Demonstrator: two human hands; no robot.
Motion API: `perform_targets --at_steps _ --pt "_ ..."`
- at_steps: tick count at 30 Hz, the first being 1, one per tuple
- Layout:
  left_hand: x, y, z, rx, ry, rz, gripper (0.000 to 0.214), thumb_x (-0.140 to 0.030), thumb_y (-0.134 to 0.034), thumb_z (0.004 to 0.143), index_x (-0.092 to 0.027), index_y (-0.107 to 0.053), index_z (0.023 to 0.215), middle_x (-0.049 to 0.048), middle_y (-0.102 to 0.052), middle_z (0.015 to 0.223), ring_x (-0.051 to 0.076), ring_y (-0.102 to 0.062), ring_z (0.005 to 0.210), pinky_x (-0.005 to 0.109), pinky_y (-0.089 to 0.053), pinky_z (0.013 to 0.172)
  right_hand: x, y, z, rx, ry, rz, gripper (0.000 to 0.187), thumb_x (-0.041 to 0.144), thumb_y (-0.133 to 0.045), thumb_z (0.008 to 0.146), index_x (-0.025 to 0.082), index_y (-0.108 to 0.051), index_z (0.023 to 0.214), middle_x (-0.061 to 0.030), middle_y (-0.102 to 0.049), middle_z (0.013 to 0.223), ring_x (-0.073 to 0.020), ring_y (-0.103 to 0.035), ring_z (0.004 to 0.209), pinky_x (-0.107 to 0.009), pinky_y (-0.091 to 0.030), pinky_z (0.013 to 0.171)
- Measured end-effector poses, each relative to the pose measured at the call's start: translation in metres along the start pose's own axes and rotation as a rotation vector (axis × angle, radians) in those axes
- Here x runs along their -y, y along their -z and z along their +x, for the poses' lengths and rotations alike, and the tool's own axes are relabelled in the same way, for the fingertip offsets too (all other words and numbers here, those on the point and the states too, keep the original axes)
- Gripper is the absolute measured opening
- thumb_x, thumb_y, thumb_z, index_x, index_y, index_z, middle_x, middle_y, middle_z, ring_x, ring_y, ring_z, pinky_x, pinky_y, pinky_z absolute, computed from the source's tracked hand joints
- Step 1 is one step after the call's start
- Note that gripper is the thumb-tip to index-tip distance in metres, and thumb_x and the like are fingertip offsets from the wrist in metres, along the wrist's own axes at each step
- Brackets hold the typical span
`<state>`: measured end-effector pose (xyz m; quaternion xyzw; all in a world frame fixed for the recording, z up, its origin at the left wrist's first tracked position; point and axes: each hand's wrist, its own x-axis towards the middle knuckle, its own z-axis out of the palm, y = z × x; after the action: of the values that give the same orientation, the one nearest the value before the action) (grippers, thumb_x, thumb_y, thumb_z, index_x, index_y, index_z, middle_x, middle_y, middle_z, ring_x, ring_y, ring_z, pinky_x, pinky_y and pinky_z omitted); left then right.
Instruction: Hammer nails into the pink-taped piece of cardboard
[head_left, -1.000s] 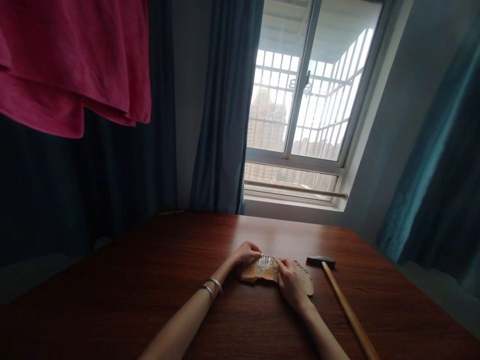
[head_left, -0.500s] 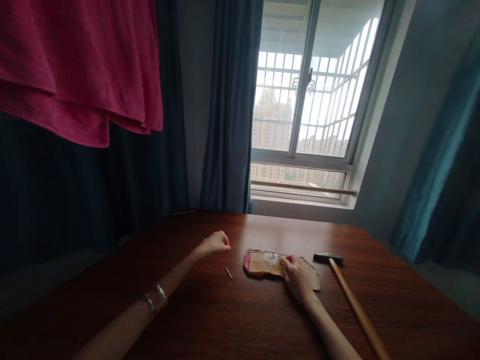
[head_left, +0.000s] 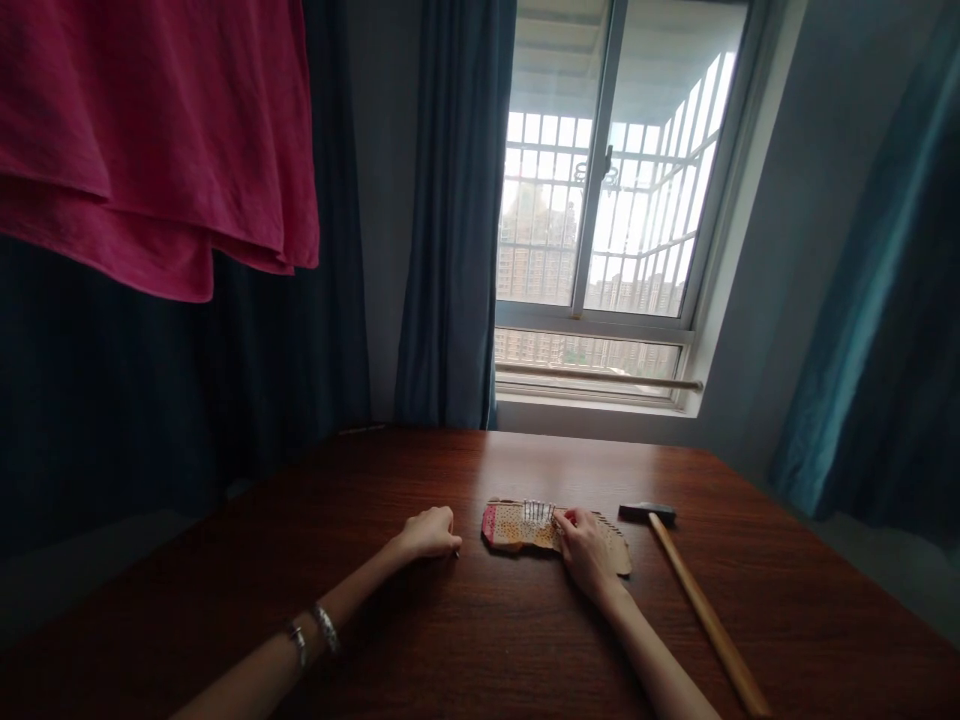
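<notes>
My left hand is closed in a pinch at the table top, left of the board. A nail is between its fingertips, and only a small end of it shows. My right hand rests on a ragged, flat piece of cardboard with a pink left end and many small dark holes. Its fingers are pinched together at the right end of a row of upright nails in the cardboard. What sits between those fingertips is hidden.
A hammer with a black head and long wooden handle lies right of my right arm on the brown wooden table. Beyond the table are a window, blue curtains and a hanging pink cloth.
My left hand has come down to the nail lying on the table and closed on it. My right hand stays on the cardboard. The whole view has shifted slightly.
</notes>
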<state>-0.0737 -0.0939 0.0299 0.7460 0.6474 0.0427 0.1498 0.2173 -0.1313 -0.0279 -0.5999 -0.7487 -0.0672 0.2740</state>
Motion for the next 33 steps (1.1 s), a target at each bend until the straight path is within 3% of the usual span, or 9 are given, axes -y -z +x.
perform_targets --at_steps 5,14,20,25,29,33 --pt "0.001 0.001 0.005 0.069 -0.018 0.012 0.012 -0.030 -0.058 0.059 -0.018 -0.060 0.060 0.0059 -0.067 0.072 0.022 -0.062 0.072 0.028 -0.042 0.063 0.001 0.002 0.000 0.011 -0.009 0.000 0.035 0.013 -0.044 0.081 0.026 -0.060 0.109 -0.0073 -0.057 0.099 -0.0209 -0.050 0.095 -0.028 -0.039 0.080" --pt "0.005 0.000 0.011 0.084 -0.018 0.007 0.013 -0.024 -0.057 0.052 -0.018 -0.054 0.063 0.0029 -0.062 0.070 0.019 -0.059 0.064 0.025 -0.041 0.056 0.002 0.001 0.000 -0.008 0.006 -0.013 0.028 0.018 -0.043 0.086 0.026 -0.061 0.106 -0.0064 -0.058 0.097 -0.0191 -0.051 0.092 -0.027 -0.037 0.080" --pt "0.015 -0.001 0.013 0.162 -0.017 -0.056 0.013 -0.019 -0.058 0.049 -0.017 -0.047 0.056 0.0017 -0.058 0.060 0.017 -0.053 0.046 0.028 -0.042 0.043 0.000 -0.001 0.000 -0.005 0.003 -0.023 0.029 0.019 -0.041 0.087 0.026 -0.061 0.107 -0.0070 -0.058 0.097 -0.0198 -0.051 0.093 -0.028 -0.037 0.081" --pt "0.017 0.004 0.016 0.210 -0.080 -0.167 0.009 -0.021 -0.056 0.052 -0.014 -0.050 0.052 0.0011 -0.053 0.051 0.015 -0.050 0.043 0.027 -0.043 0.041 -0.001 -0.002 -0.001 -0.012 -0.010 0.003 0.029 0.018 -0.042 0.085 0.026 -0.062 0.106 -0.0067 -0.058 0.098 -0.0201 -0.051 0.094 -0.029 -0.039 0.082" --pt "-0.002 0.016 0.017 0.276 -0.263 -0.473 0.016 -0.027 -0.056 0.060 -0.012 -0.059 0.060 -0.0001 -0.053 0.050 0.012 -0.048 0.043 0.025 -0.044 0.041 -0.005 -0.004 0.001 -0.045 -0.026 0.144 0.032 0.016 -0.044 0.082 0.025 -0.064 0.105 -0.0066 -0.059 0.097 -0.0201 -0.053 0.095 -0.030 -0.040 0.084" --pt "-0.041 0.018 0.016 0.166 -0.429 -0.714 0.029 -0.038 -0.060 0.066 -0.010 -0.062 0.073 0.0004 -0.056 0.058 0.010 -0.050 0.045 0.022 -0.044 0.040 -0.012 -0.004 0.006 -0.127 -0.124 0.435 0.032 0.016 -0.043 0.078 0.020 -0.068 0.099 -0.0063 -0.063 0.089 -0.0174 -0.058 0.080 -0.028 -0.045 0.076"
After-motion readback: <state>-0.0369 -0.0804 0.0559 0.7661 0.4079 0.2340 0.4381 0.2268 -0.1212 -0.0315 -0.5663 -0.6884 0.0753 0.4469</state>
